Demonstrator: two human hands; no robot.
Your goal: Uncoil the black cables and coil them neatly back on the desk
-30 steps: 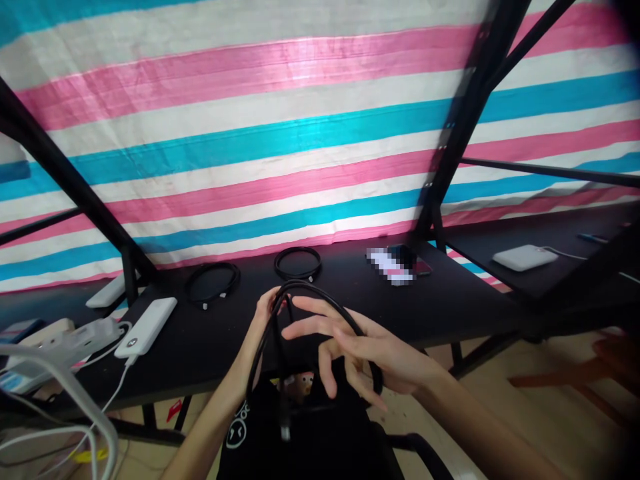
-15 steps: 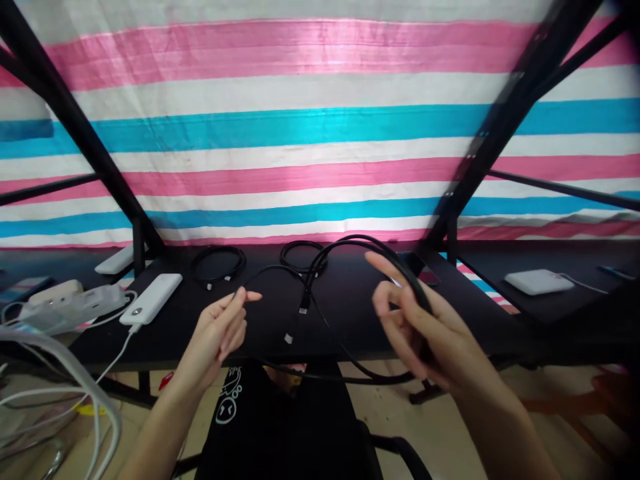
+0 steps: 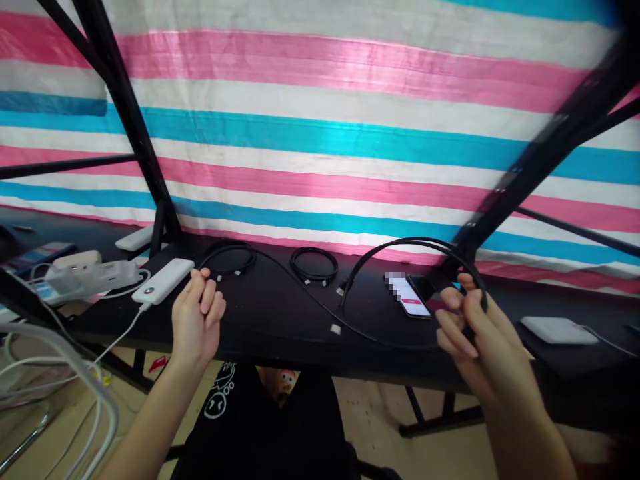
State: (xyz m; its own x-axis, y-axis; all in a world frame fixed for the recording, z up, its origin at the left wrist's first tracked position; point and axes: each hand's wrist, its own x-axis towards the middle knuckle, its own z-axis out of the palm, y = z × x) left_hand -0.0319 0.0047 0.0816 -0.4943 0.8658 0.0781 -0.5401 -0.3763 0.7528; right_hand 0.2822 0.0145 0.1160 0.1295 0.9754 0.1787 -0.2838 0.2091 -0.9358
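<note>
A long black cable (image 3: pixel 410 240) stretches between my two hands above the black table. My left hand (image 3: pixel 197 320) is closed, pinching the cable's thin end near a white power bank (image 3: pixel 167 280). From there the cable sags across the middle and runs into my right hand (image 3: pixel 483 333). That hand's fingers are curled around a loop of it, right of a lit phone (image 3: pixel 416 308). A cable plug (image 3: pixel 341 291) hangs by the loop's left side, and another pale plug (image 3: pixel 335 329) shows nearer the table's front edge.
Two coiled black cables, a left coil (image 3: pixel 227 272) and a middle coil (image 3: pixel 314 249), lie at the back. A power strip (image 3: pixel 115 275) and white cords crowd the left side. A white device (image 3: pixel 557 331) sits at right. Black frame legs rise on both sides before striped sheeting.
My hands have moved farther apart, drawing the cable out between them so fewer loops hang from my right hand. The view has tilted, and the phone now shows plainly.
</note>
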